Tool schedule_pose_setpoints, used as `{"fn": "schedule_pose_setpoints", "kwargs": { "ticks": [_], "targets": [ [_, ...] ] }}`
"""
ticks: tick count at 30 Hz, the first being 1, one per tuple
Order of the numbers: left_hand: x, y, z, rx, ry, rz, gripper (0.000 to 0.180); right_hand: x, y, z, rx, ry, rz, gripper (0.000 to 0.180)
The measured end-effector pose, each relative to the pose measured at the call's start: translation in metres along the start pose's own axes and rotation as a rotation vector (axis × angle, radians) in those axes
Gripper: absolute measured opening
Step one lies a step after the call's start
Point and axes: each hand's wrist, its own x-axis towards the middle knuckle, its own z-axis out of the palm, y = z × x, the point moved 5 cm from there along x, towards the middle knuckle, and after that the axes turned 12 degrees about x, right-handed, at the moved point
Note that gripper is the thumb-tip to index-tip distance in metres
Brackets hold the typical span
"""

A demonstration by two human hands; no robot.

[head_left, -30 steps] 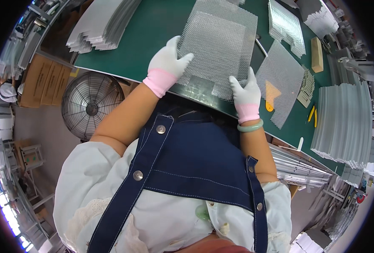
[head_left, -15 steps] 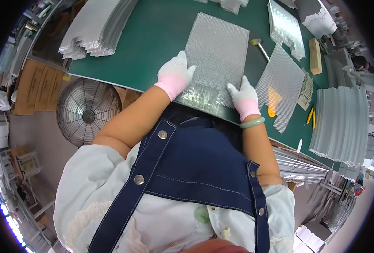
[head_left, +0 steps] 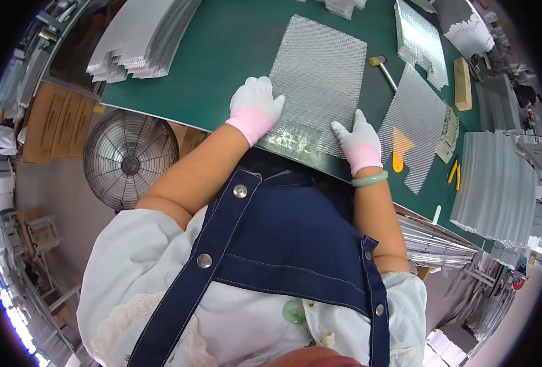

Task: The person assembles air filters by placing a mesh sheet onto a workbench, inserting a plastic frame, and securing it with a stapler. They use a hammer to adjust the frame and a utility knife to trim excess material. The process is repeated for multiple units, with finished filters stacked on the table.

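Observation:
A silver perforated sheet (head_left: 320, 73) with a notched lower corner lies flat on the green tabletop, close to its front edge. My left hand (head_left: 257, 104), in a white glove with a pink cuff, rests at the sheet's left edge with the thumb held out over it. At the lower right edge is my right hand (head_left: 357, 139), gloved the same way, its thumb and forefinger spread apart. Both hands touch or nearly touch the sheet's sides. To the right lies another notched perforated sheet (head_left: 414, 116), with a yellow-handled scraper (head_left: 398, 160) on it.
A hammer (head_left: 384, 72), a wooden block (head_left: 462, 84) and yellow-handled pliers (head_left: 454, 173) lie to the right. Stacks of silver sheets stand at the far left (head_left: 136, 37) and right (head_left: 497, 183). Below the table's left side are a floor fan (head_left: 130, 162) and cardboard boxes (head_left: 57, 125).
The view has shifted slightly. The band across the sheet's lower part no longer shows, and its surface looks even. My left fingers are more bent; the right hand keeps its pose.

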Motion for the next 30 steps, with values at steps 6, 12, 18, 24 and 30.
{"fn": "schedule_pose_setpoints", "kwargs": {
  "ticks": [6,12,18,24,30],
  "targets": [
    [0.001,0.0,-0.005,-0.049,-0.059,0.007,0.05,0.001,0.011,0.007,-0.001,0.017,-0.05,0.081],
    [0.002,0.009,-0.026,0.089,-0.093,-0.042,0.058,-0.012,-0.018,-0.014,-0.113,-0.009,0.108,0.078],
    [-0.002,0.004,0.007,0.264,0.169,0.395,0.055,-0.031,0.096,-0.112,-0.143,0.729,0.032,0.071],
    [0.002,0.017,-0.003,0.298,0.134,0.451,0.057,-0.038,0.241,-0.111,0.624,0.541,0.466,0.061],
    [0.003,0.016,-0.007,0.239,0.086,0.435,0.06,-0.043,0.245,-0.172,1.595,0.432,-0.092,0.039]
  ]
}}
